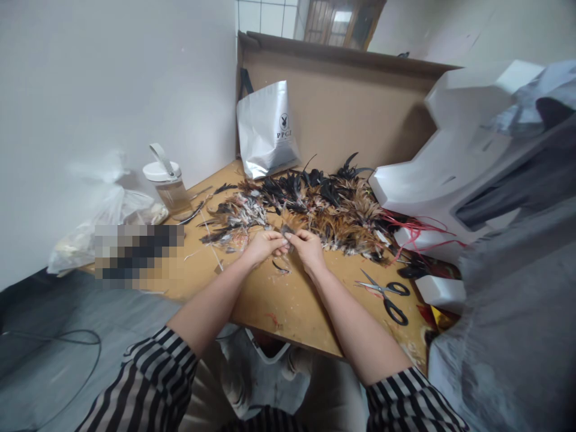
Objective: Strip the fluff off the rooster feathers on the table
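Observation:
Both hands meet at the middle of the wooden table (265, 300), their fingertips nearly touching. My left hand (266, 247) is closed in a pinch, and what it holds is too small to name. A small dark feather tuft (287, 229) shows at the fingertips of my right hand (307, 247), which pinches it. Just beyond the hands lies a wide pile of black and brown feathers (324, 204), with a paler bunch (247, 210) at its left. One dark curved feather (279, 267) rests below my hands. Open scissors (384, 291) lie to the right.
A silver bag (266, 132) leans against the cardboard panel (355, 102). At the left stand a lidded cup (168, 183) and a plastic bag (108, 219). White foam (414, 186) and red strings (420, 227) are at the right; a bin (269, 355) sits below the table edge.

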`<state>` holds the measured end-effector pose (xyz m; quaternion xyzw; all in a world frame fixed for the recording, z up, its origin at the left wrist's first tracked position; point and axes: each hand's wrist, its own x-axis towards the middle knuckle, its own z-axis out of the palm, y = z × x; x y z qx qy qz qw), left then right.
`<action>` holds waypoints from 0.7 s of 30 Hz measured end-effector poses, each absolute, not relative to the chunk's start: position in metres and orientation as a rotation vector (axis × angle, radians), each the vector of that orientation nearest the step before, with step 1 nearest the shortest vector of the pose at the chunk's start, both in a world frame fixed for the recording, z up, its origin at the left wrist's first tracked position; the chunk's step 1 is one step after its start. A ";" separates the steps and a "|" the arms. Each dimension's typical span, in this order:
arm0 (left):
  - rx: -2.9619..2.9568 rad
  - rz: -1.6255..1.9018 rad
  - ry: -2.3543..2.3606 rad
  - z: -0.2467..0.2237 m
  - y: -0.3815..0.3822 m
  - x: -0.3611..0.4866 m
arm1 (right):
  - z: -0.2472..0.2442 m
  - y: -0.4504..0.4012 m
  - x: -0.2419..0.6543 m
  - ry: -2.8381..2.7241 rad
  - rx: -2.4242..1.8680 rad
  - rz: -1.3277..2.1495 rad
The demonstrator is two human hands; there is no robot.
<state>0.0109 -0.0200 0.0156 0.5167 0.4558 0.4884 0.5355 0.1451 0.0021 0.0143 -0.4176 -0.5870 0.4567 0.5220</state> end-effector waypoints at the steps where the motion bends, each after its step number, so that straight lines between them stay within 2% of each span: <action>1: 1.230 1.163 1.098 0.016 -0.020 0.011 | 0.014 0.002 0.145 -1.404 -1.009 1.081; 21: 1.160 1.051 0.984 0.011 -0.018 0.004 | 0.021 0.007 0.149 -1.517 -0.920 1.259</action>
